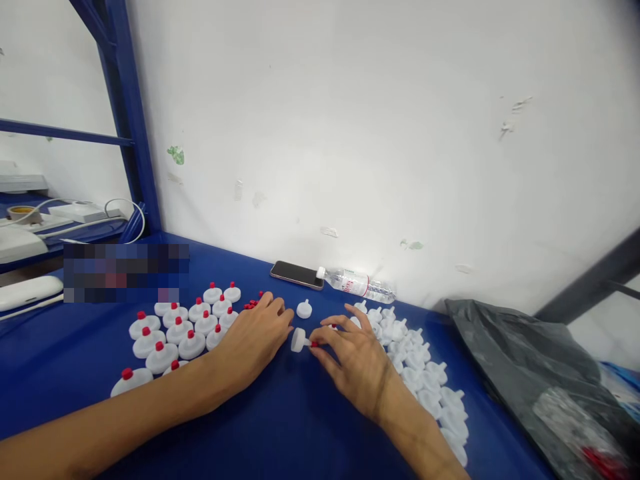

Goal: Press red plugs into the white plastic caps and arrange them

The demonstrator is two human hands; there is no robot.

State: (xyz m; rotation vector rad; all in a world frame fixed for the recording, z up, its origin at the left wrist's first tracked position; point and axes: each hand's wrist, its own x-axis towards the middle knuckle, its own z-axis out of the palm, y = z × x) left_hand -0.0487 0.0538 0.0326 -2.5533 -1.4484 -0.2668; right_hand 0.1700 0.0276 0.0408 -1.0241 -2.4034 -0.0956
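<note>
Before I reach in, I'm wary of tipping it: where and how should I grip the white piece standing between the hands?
Probably pinch the white piece by its stem, from above: the narrow stem points up, and the wide base rests on the table.

At nine o'clock, whatever lies beneath a pixelated block point(125, 270) is masked, and a white device point(30, 292) is cut off by the left edge. Toward seven, the palm of the left hand point(267, 323) is hidden, so whether anything is held there cannot be told; some capped white pieces point(160, 357) are partly covered by its forearm point(195, 383). At four, the contents of a clear bag point(570, 420) are blurred, and a dark bag point(530, 347) is cropped by the right edge.
</note>
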